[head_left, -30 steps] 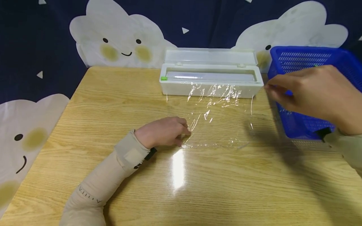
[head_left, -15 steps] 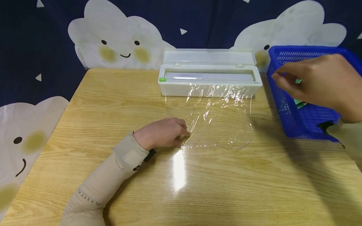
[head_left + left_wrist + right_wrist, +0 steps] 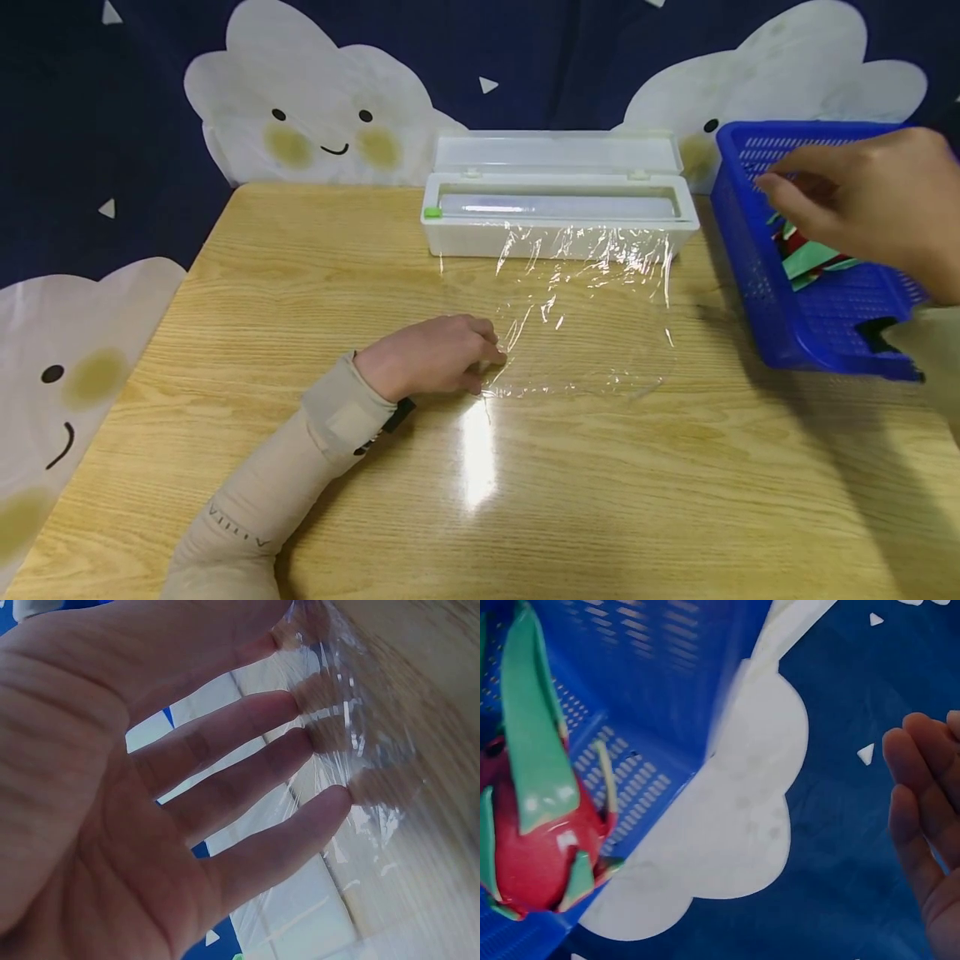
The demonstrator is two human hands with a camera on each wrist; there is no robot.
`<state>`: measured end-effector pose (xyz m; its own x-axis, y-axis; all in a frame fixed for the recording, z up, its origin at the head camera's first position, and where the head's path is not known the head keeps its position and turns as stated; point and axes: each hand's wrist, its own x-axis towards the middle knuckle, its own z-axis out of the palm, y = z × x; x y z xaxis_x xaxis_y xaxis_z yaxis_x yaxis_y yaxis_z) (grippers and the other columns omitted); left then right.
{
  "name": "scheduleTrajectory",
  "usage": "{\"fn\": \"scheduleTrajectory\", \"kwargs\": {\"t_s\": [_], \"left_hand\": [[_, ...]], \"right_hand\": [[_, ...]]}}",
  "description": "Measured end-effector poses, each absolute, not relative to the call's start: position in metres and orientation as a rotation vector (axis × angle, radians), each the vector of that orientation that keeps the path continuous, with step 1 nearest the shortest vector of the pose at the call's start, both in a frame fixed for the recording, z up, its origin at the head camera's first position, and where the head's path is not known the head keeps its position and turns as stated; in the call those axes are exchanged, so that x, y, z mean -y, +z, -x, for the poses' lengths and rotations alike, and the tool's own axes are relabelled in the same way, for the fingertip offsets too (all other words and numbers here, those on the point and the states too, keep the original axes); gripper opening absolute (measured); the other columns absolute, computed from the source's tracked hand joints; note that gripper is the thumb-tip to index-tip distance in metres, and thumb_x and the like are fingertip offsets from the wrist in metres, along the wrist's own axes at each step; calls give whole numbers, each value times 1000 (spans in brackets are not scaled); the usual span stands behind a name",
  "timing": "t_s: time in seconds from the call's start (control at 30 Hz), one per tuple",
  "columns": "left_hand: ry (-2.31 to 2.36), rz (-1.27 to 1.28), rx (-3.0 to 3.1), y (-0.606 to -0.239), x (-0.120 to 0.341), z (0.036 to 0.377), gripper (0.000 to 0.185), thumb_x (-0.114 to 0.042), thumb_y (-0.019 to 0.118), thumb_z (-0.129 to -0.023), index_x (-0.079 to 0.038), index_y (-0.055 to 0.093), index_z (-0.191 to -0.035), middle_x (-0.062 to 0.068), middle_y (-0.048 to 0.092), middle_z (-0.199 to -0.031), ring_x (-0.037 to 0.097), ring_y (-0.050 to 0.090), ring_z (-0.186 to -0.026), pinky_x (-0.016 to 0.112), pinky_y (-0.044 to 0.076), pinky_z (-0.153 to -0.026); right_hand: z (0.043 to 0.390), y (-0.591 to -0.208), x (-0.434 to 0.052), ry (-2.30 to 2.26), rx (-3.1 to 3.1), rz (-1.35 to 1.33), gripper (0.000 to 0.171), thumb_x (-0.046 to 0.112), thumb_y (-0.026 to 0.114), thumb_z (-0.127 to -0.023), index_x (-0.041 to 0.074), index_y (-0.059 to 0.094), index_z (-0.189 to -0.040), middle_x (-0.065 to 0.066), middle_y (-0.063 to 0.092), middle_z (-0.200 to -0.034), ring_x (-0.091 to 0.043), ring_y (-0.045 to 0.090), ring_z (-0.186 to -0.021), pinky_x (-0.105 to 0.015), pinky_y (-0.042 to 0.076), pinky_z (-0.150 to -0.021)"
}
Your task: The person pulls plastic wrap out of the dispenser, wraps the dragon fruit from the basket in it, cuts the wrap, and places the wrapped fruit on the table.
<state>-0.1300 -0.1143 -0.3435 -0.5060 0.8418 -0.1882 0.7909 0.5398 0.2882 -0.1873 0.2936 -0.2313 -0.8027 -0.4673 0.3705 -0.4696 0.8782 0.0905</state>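
A white cling film box stands at the back of the table with its lid up, the film roll inside. From it a sheet of clear cling film stretches forward over the tabletop. My left hand rests at the sheet's front left corner; in the left wrist view its fairly straight fingertips touch the film. On the right, my right hand hovers over a blue basket, holding nothing, fingers loosely bent. A red dragon fruit with green scales lies in the basket, partly hidden by the hand in the head view.
The wooden table reaches back to a dark blue cloth with white clouds. A green slider sits at the box's left front edge. The basket stands just right of the box, its wall rising between film and fruit.
My right hand has moved right and back, from beside the film box to over the basket, and the dragon fruit has come into sight. My left hand has stayed on the film corner.
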Motion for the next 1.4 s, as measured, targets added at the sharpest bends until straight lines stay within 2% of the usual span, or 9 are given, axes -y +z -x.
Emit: {"fn": "scheduleTrajectory", "kwargs": {"t_s": [0.2,0.43,0.63,0.83,0.93,1.17,1.4], "left_hand": [[216,-1366,-2481,-343,114,130,27,-21,83,-87,-13,76,-112,4,70,-104,16,65,-95,30,60,-89],[223,-1380,-2484,-344,114,130,25,-21,83,-87,-14,75,-109,4,70,-103,16,65,-94,31,60,-89],[200,-1396,-2491,-346,114,130,22,-21,83,-87,-15,75,-106,3,70,-101,16,64,-94,30,60,-89],[221,-1404,-2493,-346,115,130,22,-20,84,-86,-14,75,-105,3,70,-99,15,64,-92,30,60,-87],[229,-1398,-2489,-345,115,130,22,-20,83,-86,-14,75,-106,3,69,-98,15,63,-91,30,59,-86],[220,-1376,-2476,-345,114,130,21,-20,83,-87,-14,75,-105,3,69,-97,15,62,-91,29,59,-85],[215,-1369,-2481,-344,114,130,22,-20,82,-87,-14,75,-107,3,71,-102,16,65,-95,31,60,-89]], "right_hand": [[194,-237,-306,-13,2676,-602,36,24,58,-99,-9,72,-102,-29,69,-75,-34,57,-54,-25,33,-49],[202,-244,-320,47,2634,-586,38,28,57,-99,-8,72,-101,-30,69,-76,-36,57,-53,-10,21,-49],[206,-246,-327,69,2733,-428,42,29,54,-101,-10,69,-108,-36,69,-85,-40,59,-58,-17,27,-48],[208,-249,-330,133,2730,-402,43,28,54,-100,-11,70,-110,-38,70,-93,-48,63,-63,-7,23,-48],[209,-250,-331,150,2740,-381,45,29,54,-100,-12,70,-112,-39,70,-95,-50,64,-65,-7,25,-50],[214,-256,-337,182,2754,-321,44,28,54,-99,-11,70,-110,-38,69,-92,-38,57,-55,-6,22,-45],[220,-262,-345,251,2835,-156,46,28,51,-101,-13,67,-117,-40,67,-104,-48,61,-70,-10,25,-47]]}}
